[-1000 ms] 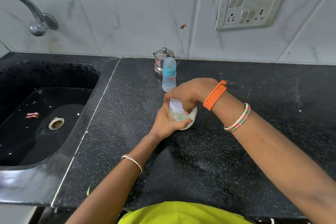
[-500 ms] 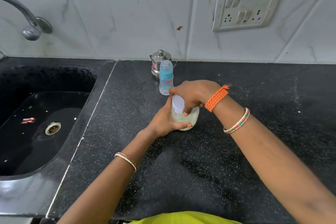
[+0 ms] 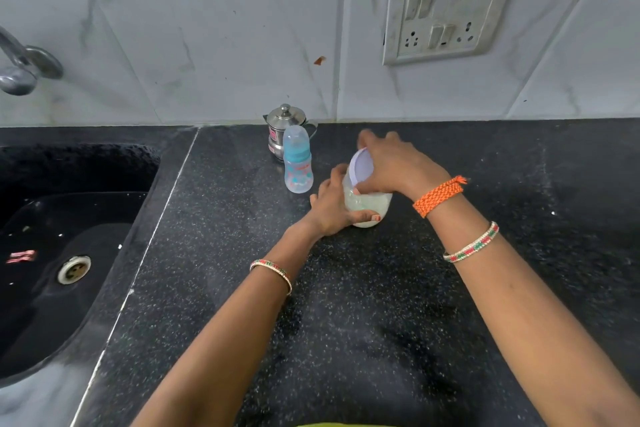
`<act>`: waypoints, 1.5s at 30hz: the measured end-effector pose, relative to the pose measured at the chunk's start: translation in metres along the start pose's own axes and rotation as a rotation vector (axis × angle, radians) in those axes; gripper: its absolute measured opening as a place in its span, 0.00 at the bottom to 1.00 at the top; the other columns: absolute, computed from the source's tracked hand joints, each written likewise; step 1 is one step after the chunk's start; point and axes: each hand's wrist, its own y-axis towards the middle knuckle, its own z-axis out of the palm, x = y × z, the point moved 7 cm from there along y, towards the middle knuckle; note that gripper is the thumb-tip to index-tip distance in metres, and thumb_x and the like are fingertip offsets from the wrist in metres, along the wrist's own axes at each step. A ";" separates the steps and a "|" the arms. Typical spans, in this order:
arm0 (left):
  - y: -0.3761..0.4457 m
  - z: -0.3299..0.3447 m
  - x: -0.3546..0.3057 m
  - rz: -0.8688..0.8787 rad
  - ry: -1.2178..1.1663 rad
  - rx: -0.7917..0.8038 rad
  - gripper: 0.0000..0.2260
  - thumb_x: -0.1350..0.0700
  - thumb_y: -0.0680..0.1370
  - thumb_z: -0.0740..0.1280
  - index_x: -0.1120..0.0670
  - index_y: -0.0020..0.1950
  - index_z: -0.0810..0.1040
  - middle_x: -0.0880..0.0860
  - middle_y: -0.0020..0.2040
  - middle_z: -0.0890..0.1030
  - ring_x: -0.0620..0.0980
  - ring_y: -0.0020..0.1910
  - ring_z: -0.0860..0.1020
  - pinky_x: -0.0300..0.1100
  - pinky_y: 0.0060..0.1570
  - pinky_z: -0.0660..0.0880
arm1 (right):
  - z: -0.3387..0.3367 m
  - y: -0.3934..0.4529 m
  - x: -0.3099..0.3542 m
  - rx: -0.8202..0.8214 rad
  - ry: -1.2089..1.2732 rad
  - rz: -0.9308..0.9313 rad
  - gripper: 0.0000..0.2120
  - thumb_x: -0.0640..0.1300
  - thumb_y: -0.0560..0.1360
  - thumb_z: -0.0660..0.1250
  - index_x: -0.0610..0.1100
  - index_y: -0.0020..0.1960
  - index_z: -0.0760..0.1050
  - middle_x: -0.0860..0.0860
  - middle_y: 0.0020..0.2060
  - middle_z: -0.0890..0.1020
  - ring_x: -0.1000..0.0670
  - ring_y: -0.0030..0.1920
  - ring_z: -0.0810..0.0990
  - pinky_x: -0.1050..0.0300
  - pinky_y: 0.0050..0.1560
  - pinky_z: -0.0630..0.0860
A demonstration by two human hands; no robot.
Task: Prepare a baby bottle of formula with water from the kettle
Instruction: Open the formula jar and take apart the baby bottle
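A clear formula jar with pale powder stands on the black counter. My left hand wraps around the jar's left side. My right hand grips the jar's pale lilac lid, which is tilted up off the rim toward me. A baby bottle with a blue collar and clear cap stands upright just left of the jar. Behind the bottle, against the wall, sits a small steel kettle with its lid on.
A black sink lies at the left, with a steel tap above it. A switch and socket plate hangs on the tiled wall at the right. The counter's near edge runs along the bottom.
My right hand has turned and lifted the lid, which now tilts off the jar. My left hand stays on the jar. The view has shifted slightly.
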 end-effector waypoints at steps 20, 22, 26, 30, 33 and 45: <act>-0.087 -0.033 0.040 0.012 0.001 -0.208 0.20 0.61 0.74 0.66 0.52 0.66 0.71 0.51 0.67 0.71 0.52 0.73 0.58 0.52 0.69 0.56 | 0.111 -0.084 -0.023 0.414 -0.181 0.249 0.35 0.55 0.70 0.72 0.40 0.70 0.66 0.42 0.65 0.72 0.37 0.63 0.73 0.41 0.62 0.72; -0.088 -0.044 0.039 0.044 -0.011 -0.262 0.18 0.63 0.73 0.65 0.52 0.62 0.74 0.51 0.63 0.75 0.50 0.69 0.65 0.47 0.67 0.61 | 0.099 -0.083 -0.016 0.423 -0.240 0.192 0.32 0.58 0.70 0.71 0.41 0.66 0.68 0.43 0.63 0.73 0.37 0.62 0.74 0.42 0.61 0.73; -0.086 -0.072 0.039 0.045 -0.232 -0.406 0.14 0.67 0.73 0.62 0.56 0.55 0.77 0.51 0.53 0.80 0.36 0.33 0.76 0.29 0.36 0.70 | 0.041 -0.065 0.015 0.046 -0.099 -0.005 0.19 0.58 0.73 0.66 0.42 0.46 0.71 0.44 0.50 0.79 0.41 0.46 0.77 0.53 0.43 0.70; -0.076 -0.100 0.038 0.036 -0.345 -0.548 0.13 0.67 0.73 0.63 0.53 0.52 0.76 0.45 0.50 0.80 0.36 0.32 0.75 0.26 0.32 0.69 | -0.002 -0.024 0.050 -0.356 0.353 -0.197 0.06 0.45 0.74 0.64 0.43 0.46 0.76 0.45 0.44 0.81 0.42 0.46 0.78 0.49 0.45 0.75; -0.070 -0.110 0.041 0.027 -0.371 -0.583 0.13 0.65 0.73 0.65 0.49 0.53 0.75 0.38 0.49 0.78 0.31 0.46 0.76 0.27 0.40 0.72 | 0.017 0.022 0.067 -0.275 0.425 -0.233 0.16 0.46 0.73 0.68 0.39 0.57 0.72 0.42 0.53 0.78 0.43 0.55 0.76 0.52 0.53 0.72; -0.082 -0.107 0.060 -0.074 -0.236 -0.493 0.33 0.47 0.69 0.73 0.53 0.70 0.64 0.51 0.67 0.71 0.47 0.66 0.69 0.43 0.62 0.68 | 0.066 0.046 0.099 -0.058 0.500 -0.268 0.25 0.54 0.65 0.75 0.47 0.56 0.70 0.47 0.51 0.80 0.46 0.50 0.80 0.51 0.48 0.78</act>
